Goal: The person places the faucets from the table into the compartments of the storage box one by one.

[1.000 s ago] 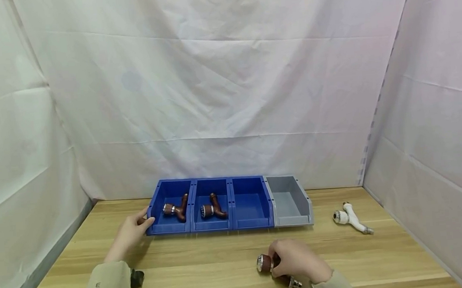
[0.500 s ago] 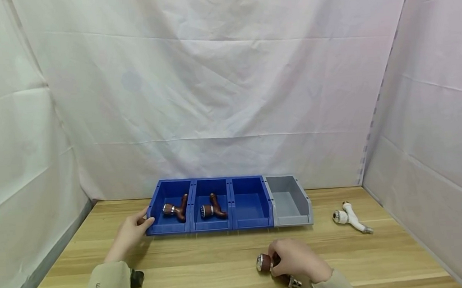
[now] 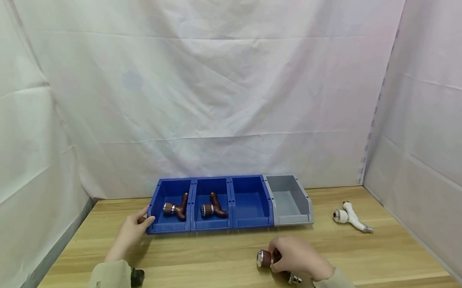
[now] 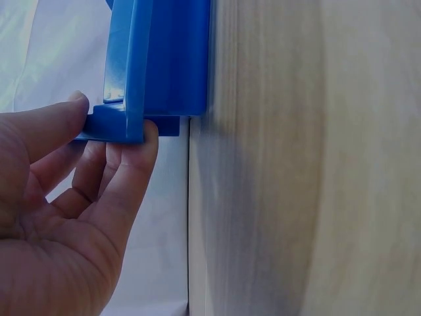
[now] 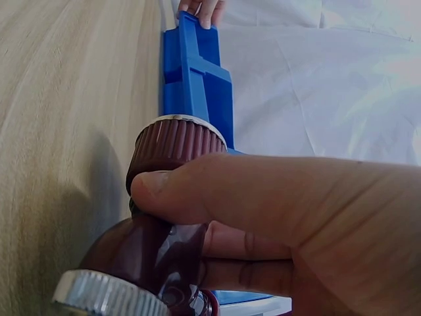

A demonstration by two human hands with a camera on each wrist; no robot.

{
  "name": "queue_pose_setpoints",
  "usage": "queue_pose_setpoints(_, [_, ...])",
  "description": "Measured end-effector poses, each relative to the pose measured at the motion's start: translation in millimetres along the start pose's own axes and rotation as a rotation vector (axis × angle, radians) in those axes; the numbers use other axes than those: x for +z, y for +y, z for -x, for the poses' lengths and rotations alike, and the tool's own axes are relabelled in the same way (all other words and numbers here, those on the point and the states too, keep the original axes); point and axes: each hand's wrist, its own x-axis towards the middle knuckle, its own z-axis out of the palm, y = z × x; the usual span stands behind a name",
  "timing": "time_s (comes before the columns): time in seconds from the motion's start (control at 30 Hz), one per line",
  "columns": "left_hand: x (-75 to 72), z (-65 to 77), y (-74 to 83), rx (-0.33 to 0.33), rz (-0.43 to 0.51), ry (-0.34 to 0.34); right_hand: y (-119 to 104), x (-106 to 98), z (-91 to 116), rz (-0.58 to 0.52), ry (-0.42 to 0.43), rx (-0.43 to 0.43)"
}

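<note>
At the left end of a row of joined bins, my left hand grips the outer wall of a blue bin. In the left wrist view its thumb and fingertips pinch the bin's edge from both sides. My right hand holds a dark brown tap by its neck, close over the table in front of the bins. The right wrist view shows the tap's ribbed knob and a silver ring; the fingers hide part of its body.
Brown taps lie in the leftmost bin and the second bin. The third blue bin and a grey bin continue the row. A white tap rests on the wooden table at right. White cloth hangs behind.
My right hand and the brown tap have shifted very slightly toward the bins in the last half second. My left hand keeps its hold on the bin.
</note>
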Motion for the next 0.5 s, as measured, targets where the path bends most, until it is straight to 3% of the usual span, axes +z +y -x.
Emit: queue_pose_setpoints(0.5, [0.0,-1.3,-3.3,0.011,0.014,0.011,-3.7,-3.0,-5.5,-0.023,-0.008,-0.003])
